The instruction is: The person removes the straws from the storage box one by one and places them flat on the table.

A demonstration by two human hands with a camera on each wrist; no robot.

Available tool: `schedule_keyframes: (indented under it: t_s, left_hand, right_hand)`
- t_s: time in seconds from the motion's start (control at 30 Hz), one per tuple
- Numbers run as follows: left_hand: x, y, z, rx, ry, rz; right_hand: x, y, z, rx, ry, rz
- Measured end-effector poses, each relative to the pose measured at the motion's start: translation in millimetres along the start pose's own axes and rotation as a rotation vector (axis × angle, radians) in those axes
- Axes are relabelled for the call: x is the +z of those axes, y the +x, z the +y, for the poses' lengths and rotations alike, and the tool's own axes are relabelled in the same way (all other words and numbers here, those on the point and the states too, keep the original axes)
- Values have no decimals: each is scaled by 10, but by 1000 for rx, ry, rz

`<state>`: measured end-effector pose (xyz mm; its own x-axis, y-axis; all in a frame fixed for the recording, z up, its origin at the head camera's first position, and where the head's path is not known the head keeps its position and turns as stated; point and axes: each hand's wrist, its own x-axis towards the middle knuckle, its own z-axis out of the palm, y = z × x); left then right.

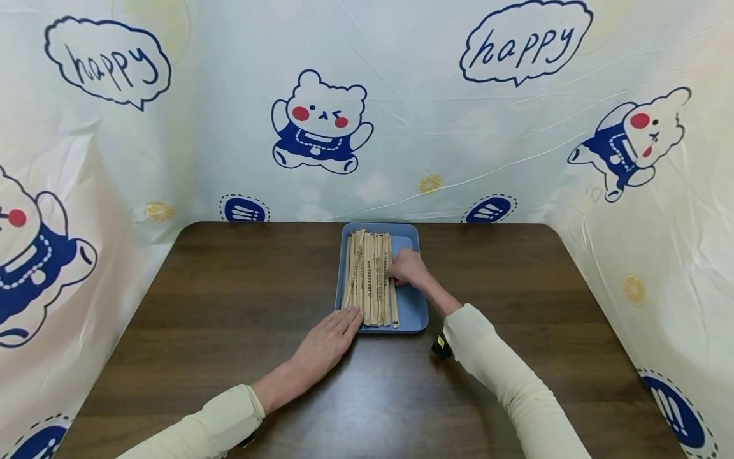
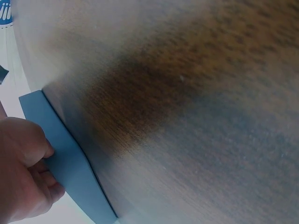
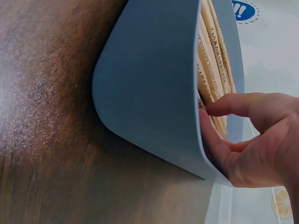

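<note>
A blue tray (image 1: 414,319) stands at the back middle of the table, holding a row of long, thin chopsticks in printed paper sleeves (image 1: 369,280). My left hand (image 1: 327,341) grips the near left corner of the tray, its fingers lying over the rim in the head view. In the left wrist view, curled fingers (image 2: 32,186) press against the tray's outer wall. Inside the tray, my right hand (image 1: 408,268) pinches at the right edge of the row. The right wrist view shows its thumb and forefinger (image 3: 233,105) at the wrapped chopsticks, with the other fingertips partly hidden.
The dark wooden table (image 1: 246,274) stretches out around the tray. A pale printed cloth (image 1: 401,127) hangs behind it and along both sides. Below the right cuff a small black device (image 1: 441,347) shows.
</note>
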<state>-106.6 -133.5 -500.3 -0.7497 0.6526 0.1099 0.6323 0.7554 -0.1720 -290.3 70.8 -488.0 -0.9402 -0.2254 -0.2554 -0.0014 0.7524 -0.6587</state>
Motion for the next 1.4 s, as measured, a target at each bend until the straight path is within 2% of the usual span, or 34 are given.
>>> schedule_keyframes:
  t_s: [0.2,0.5,0.87,1.0,1.23,1.4]
  left_hand:
    - [1,7,7,8,-5,22]
    - [-4,-1,-5,9,8,27]
    - [35,-4,-2,12,0,51]
    - [26,1,-2,11,4,47]
    - [19,6,5,13,11,32]
    - [16,-1,0,14,0,55]
  right_hand:
    - [-71,-39,-18,41,41,-21]
    - [-254,-96,-94,65,144,-8]
    - [-531,-171,-36,101,208,13]
    - [-637,-199,20,102,228,27]
    - [-798,-257,227,123,187,24]
    - [-875,-313,398,126,178,12]
